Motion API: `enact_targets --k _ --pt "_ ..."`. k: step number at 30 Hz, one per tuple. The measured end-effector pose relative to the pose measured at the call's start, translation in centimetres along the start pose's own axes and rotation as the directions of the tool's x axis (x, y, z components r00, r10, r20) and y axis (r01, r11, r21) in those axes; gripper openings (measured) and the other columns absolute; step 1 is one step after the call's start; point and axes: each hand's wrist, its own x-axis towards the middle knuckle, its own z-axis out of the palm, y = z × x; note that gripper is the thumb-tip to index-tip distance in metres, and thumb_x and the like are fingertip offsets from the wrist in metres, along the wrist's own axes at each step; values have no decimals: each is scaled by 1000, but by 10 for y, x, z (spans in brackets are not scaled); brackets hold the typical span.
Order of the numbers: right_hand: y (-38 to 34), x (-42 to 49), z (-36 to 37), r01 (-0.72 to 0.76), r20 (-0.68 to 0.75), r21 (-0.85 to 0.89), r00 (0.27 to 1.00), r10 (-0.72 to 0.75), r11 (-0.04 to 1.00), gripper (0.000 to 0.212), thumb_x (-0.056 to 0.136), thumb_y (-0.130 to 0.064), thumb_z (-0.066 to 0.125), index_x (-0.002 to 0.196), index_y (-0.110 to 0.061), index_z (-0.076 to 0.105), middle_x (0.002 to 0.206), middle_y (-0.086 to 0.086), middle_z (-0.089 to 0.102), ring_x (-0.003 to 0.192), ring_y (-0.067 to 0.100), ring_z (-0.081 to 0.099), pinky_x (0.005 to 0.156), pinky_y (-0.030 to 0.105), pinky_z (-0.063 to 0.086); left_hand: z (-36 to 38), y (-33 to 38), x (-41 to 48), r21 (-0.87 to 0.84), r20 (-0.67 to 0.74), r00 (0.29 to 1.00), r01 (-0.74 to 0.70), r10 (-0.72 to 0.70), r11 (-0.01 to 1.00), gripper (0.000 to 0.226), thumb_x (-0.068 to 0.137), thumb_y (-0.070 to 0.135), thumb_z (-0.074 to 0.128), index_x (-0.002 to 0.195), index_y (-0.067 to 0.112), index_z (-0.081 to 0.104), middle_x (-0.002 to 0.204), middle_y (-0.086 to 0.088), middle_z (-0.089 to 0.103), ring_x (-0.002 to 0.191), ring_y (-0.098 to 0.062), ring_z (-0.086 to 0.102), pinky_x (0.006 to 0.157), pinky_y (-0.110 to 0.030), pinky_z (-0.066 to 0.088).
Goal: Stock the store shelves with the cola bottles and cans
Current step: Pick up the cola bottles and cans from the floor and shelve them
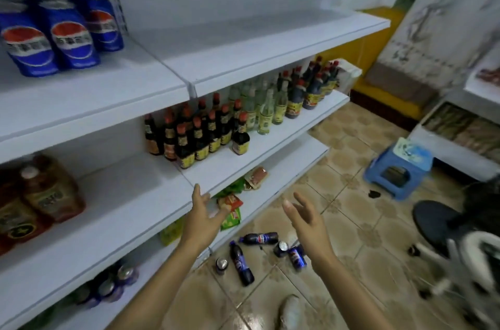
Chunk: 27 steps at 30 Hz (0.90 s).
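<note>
Tiled floor (338, 208) below white shelves (216, 175): cola bottles (241, 264), cans (297, 256) lying loose. Your left hand (201, 217), right hand (305, 221) empty, fingers spread. Bottles likely heavy, slick, prone to rolling; grab mid-body.

Blue plastic stool (399, 167) on patterned floor tiles (351, 210). Left of the stool, red-capped dark sauce bottles (197, 132); between those and the stool, clear bottles (266, 110) with yellow labels. Lower left of the stool, snack packets (230, 204). Far left of the stool, blurred amber jugs (51, 194), possibly cooking oil. Near the stool, on its camera side, black round seat (433, 221).
</note>
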Motion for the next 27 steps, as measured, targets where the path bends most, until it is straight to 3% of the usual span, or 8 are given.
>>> enact_targets --k 3,7,11,16,19,21,24,27 --pt "29 53 -56 -82 -32 26 996 83 996 77 76 -55 61 143 -21 44 124 -5 60 111 7 56 86 21 42 73 6 33 23 63 995 77 -79 997 92 89 27 66 152 23 0 149 -3 37 129 -17 42 98 -29 37" --pt "85 120 -122 -256 -74 82 962 262 963 62 86 -45 63 139 -18 48 129 1 57 119 14 54 104 39 43 171 -1 74 32 130 963 233 -235 972 80 87 31 67 149 21 17 135 2 49 116 -16 49 97 -32 41" --pt "141 163 -160 -429 -66 68 899 433 901 49 87 -46 63 128 -20 56 120 0 62 113 17 59 102 41 45 236 -27 95 33 188 888 421 -419 906 73 88 25 66 148 19 25 140 -4 46 124 -22 49 105 -44 41" --pt "207 201 -156 -540 39 -55 840 542 840 30 88 -42 64 110 -22 61 98 -5 67 98 17 65 81 31 48 265 -77 106 78 155 815 553 -558 829 42 88 23 65 121 33 41 108 13 57 83 9 60 69 -15 50" --pt "253 219 -137 -598 93 -109 789 607 794 39 87 -38 67 117 -14 61 95 -3 69 92 16 66 83 32 49 276 -115 119 124 145 755 627 -639 769 40 89 18 64 125 20 45 122 2 53 110 -12 54 97 -31 45" --pt "285 229 -123 -628 148 -162 747 648 761 43 84 -42 69 118 -16 60 102 -1 69 95 13 65 86 30 50 284 -144 132 136 148 722 662 -676 737 43 90 15 63 130 11 46 122 -2 55 112 -18 55 104 -38 42" --pt "338 253 -105 -672 196 -196 686 700 714 42 83 -44 70 116 -20 61 110 0 67 98 13 64 75 24 46 304 -195 159 86 159 658 734 -736 674 42 90 11 62 130 8 49 115 -9 59 105 -22 58 95 -34 46" --pt "394 291 -92 -656 146 -213 711 688 724 28 84 -42 68 106 -24 62 107 3 67 94 15 65 70 25 46 330 -252 199 -51 163 592 804 -789 593 43 84 12 70 122 0 55 103 -17 63 95 -28 59 82 -32 46"
